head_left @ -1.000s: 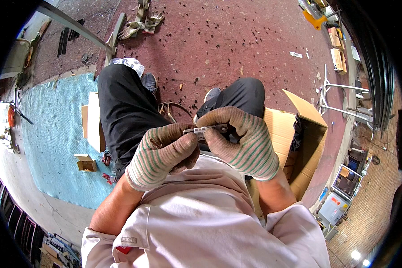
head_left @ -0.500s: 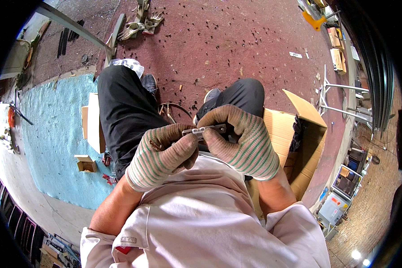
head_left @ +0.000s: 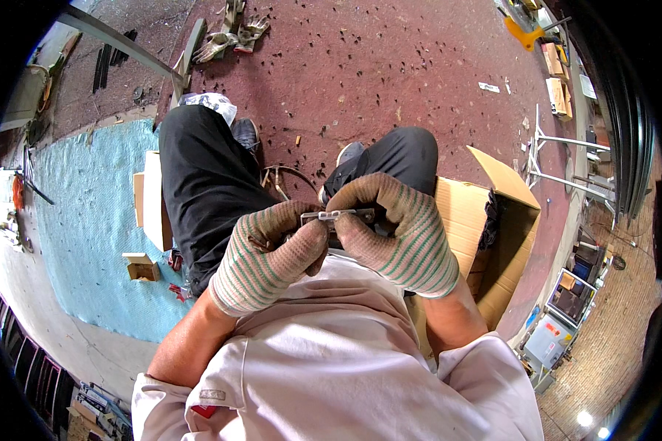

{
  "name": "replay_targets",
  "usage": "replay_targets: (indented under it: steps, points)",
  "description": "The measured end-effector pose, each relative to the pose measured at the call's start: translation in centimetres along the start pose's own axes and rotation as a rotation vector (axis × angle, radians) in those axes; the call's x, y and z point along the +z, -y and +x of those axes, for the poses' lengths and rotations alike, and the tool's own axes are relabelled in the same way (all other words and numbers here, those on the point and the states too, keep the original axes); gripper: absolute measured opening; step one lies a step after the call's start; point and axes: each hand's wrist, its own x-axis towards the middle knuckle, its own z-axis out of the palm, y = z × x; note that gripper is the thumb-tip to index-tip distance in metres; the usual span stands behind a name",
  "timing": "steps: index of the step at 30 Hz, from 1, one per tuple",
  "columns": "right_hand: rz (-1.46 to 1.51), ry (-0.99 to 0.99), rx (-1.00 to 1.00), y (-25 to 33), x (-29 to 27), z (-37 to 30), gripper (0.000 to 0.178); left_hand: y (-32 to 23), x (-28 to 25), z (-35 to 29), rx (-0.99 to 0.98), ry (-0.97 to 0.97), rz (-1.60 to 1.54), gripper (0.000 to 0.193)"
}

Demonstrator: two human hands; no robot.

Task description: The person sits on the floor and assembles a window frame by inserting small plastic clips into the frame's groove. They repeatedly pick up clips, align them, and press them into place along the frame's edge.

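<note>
Both my hands wear soiled, green-striped knit gloves and meet in front of my lap. Between them is a small, narrow grey metal piece with slots (head_left: 335, 215), lying roughly level. My left hand (head_left: 272, 253) pinches its left end between thumb and fingers. At the other end, my right hand (head_left: 393, 231) grips it the same way, its index finger curled over the top. The fingertips and gloves cover both ends, so the exact kind of part cannot be made out.
By my right leg stands an open cardboard box (head_left: 511, 272) with dark items inside. A white carton (head_left: 154, 202) and a small open box (head_left: 143, 267) are on the blue mat (head_left: 88, 235) at left. Spare gloves (head_left: 232, 40) lie ahead on the red floor, scattered with small dark bits.
The metal piece has turned slightly, from tilted up at its right end to nearly level. Both hands keep their grip and have barely moved.
</note>
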Motion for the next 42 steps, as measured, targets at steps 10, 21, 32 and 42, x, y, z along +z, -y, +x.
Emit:
replay_targets:
  steps: [10,21,32,42]
  points:
    - [-0.016,-0.012,0.007,-0.5,0.2,0.0,0.012,-0.2,0.5,0.0,0.009,-0.034,0.032,0.030]
    - [0.051,-0.063,0.067,-0.4,0.2,0.2,0.008,0.6,-0.4,0.3,-0.042,0.058,-0.172,0.038]
    - [0.203,-0.020,0.071,0.7,0.0,0.1,0.018,0.6,-1.2,0.1,-0.088,0.112,-0.236,0.047]
    - [0.129,-0.048,0.002,0.9,0.4,0.0,0.021,0.1,-0.9,0.1,-0.065,0.109,-0.204,0.048]
